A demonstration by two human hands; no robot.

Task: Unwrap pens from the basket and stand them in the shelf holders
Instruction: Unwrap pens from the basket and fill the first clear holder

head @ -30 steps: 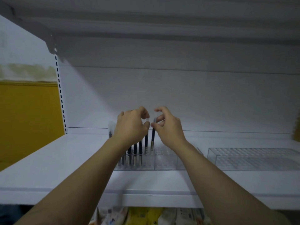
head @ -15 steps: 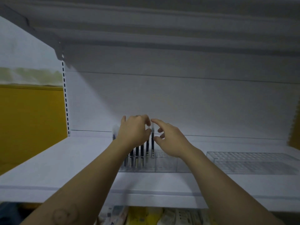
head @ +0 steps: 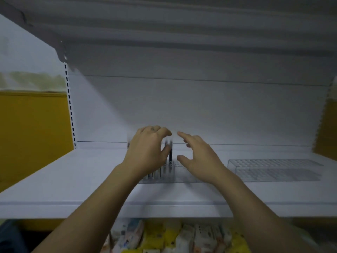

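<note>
A clear pen holder (head: 179,173) stands on the white shelf (head: 91,179) and has several dark pens (head: 170,157) upright in its left part. My left hand (head: 147,150) arches over those pens. Its thumb and forefinger curl round the blurred top of the rightmost pen. My right hand (head: 199,158) hovers just right of that pen with its fingers spread and nothing in them. It covers the middle of the holder. The basket is not in view.
A second clear holder (head: 273,169) with no pens in it lies on the shelf to the right. Another shelf hangs overhead. Below the shelf's front edge lie yellow and white packets (head: 173,236). Yellow walls flank the unit.
My right hand has let go of the pen, which now stands in the holder, and has spread open to the right. Both hands have dropped lower towards the holder.
</note>
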